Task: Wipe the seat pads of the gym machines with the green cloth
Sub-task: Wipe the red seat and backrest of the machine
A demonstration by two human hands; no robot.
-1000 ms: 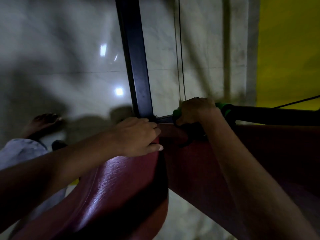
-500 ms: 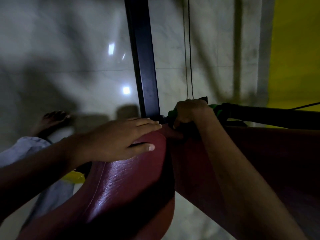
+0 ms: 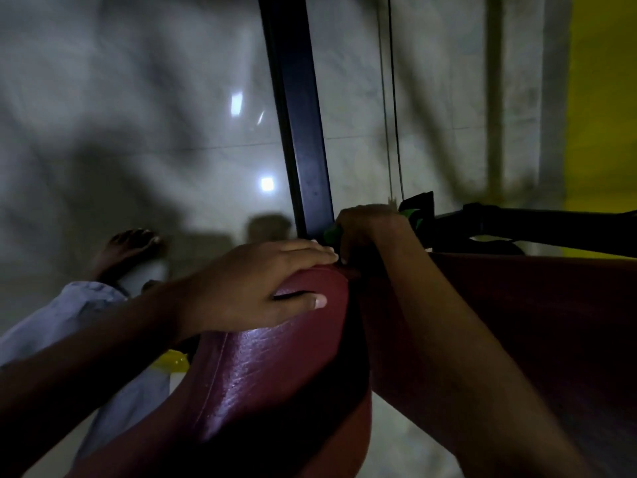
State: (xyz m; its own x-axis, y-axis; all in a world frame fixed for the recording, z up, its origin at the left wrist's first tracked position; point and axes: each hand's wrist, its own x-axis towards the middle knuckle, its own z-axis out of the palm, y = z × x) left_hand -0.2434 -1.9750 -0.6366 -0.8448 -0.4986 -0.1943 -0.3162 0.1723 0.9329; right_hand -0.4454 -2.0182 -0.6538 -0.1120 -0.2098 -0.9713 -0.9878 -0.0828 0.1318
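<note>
Nearest to us, two bare forearms reach forward from the bottom corners of a dim view looking down. Between them rises a glossy maroon pad [image 3: 275,367] with a stitched seam, its rounded top edge catching a little light. A second maroon pad [image 3: 537,322] slopes away to the right, darker and in shadow, with a narrow dark gap between the two.

Our left hand [image 3: 255,288] lies flat over the top of the near pad — fingers [image 3: 303,251] straight and close together, thumb stretched along the pad's face below them. It presses or rests there and holds nothing.

Just beyond, our right hand [image 3: 368,229] is curled at the far end of the gap, knuckles up. Its fingers are closed round the cloth [image 3: 413,217], of which only small green bits show: one at the left of the fist, one at the right against a black bracket. Most of the cloth is hidden by the hand, so we cannot tell how it is folded.

A black bar [image 3: 551,229] runs right from the fist, along the top of the far pad. A dark post [image 3: 303,132] stands up from behind the hands, with a thin cable [image 3: 394,115] beside it.

Further off, at left, a bare foot [image 3: 127,250] stands on the pale tiled floor [image 3: 138,115] above a grey trouser leg [image 3: 89,305]. Two bright reflections shine on the tiles — and a yellow strip [image 3: 603,98] fills the right edge.
</note>
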